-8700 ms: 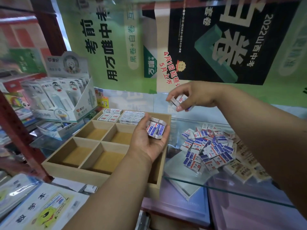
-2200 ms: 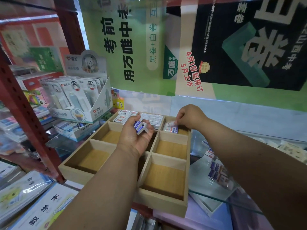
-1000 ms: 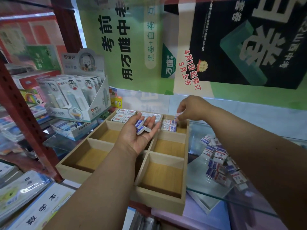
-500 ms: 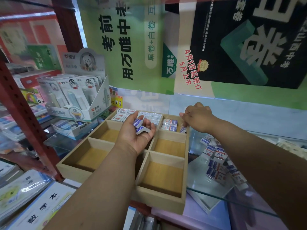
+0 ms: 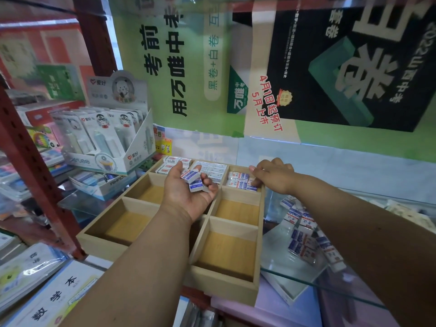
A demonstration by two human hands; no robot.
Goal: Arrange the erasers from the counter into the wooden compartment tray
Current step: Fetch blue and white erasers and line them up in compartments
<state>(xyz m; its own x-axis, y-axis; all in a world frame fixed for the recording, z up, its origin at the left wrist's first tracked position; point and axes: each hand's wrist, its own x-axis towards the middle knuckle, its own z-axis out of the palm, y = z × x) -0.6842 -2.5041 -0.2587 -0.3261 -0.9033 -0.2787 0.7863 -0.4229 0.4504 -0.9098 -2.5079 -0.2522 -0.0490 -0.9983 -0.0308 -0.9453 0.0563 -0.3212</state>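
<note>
Erasers (image 5: 194, 181) cupped in upturned left hand (image 5: 188, 192) above tray (image 5: 226, 292) centre. Right hand (image 5: 271, 177) at far-right compartment, fingertips curled onto a laid eraser there. Palm stock just left of right hand. Pile (image 5: 304, 239) on glass, nearer right arm.

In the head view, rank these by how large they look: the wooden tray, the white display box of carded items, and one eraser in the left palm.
1. Wooden tray, clearly largest.
2. White display box; it stands farther back, so its true size against the tray is unsure.
3. Eraser in the left hand, by far the smallest.
</note>
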